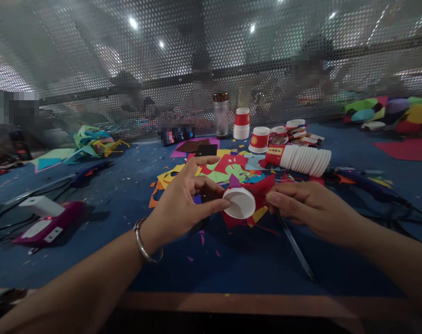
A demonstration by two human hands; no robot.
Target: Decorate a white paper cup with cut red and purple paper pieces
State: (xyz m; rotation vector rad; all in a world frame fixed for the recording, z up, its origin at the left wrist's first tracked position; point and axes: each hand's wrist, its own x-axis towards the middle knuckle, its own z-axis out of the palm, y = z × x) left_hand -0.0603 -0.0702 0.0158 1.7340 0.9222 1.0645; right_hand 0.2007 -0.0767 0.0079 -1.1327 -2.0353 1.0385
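Observation:
My left hand (186,199), with a metal bangle on the wrist, pinches a small paper cup (239,203) between thumb and fingers; its white base faces me and red paper pieces cling around it. My right hand (301,204) is closed at the cup's right side, fingers on the red paper, with a thin dark tool (294,246) running from under it toward the table's front edge. Whether the right hand grips the tool or only the paper is unclear.
Coloured paper scraps (225,169) lie behind the cup on the blue table (127,204). A lying stack of white cups (301,160), upright red-and-white cups (242,123), a clear bottle (220,114), glue guns (89,172) with cables, and a purple device (47,225) surround them. A perforated screen stands behind.

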